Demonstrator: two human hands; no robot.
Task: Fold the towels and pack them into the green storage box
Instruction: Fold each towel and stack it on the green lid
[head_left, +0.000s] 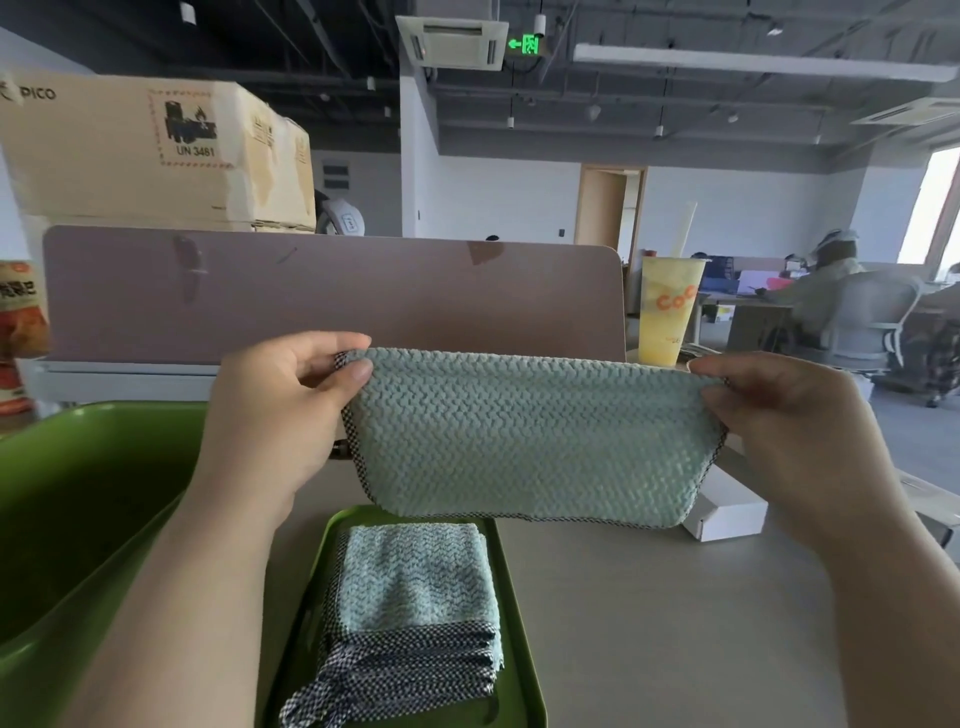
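Note:
A pale green textured towel (524, 441) with a checked edge hangs stretched in the air above the table, folded in half. My left hand (280, 410) pinches its top left corner and my right hand (795, 431) pinches its top right corner. Below it, a stack of folded towels (415, 597) of the same kind lies on a flat green tray or lid (519, 623). The green storage box (78, 493) stands open at the left, under my left forearm; the part of its inside that shows looks bare.
A brown desk divider (332, 291) runs behind the towel. A yellow drink cup (670, 312) stands at the right of it, and a small white box (727, 512) lies on the grey table. Cardboard boxes (145, 150) are stacked at the back left. A seated person (831, 301) is far right.

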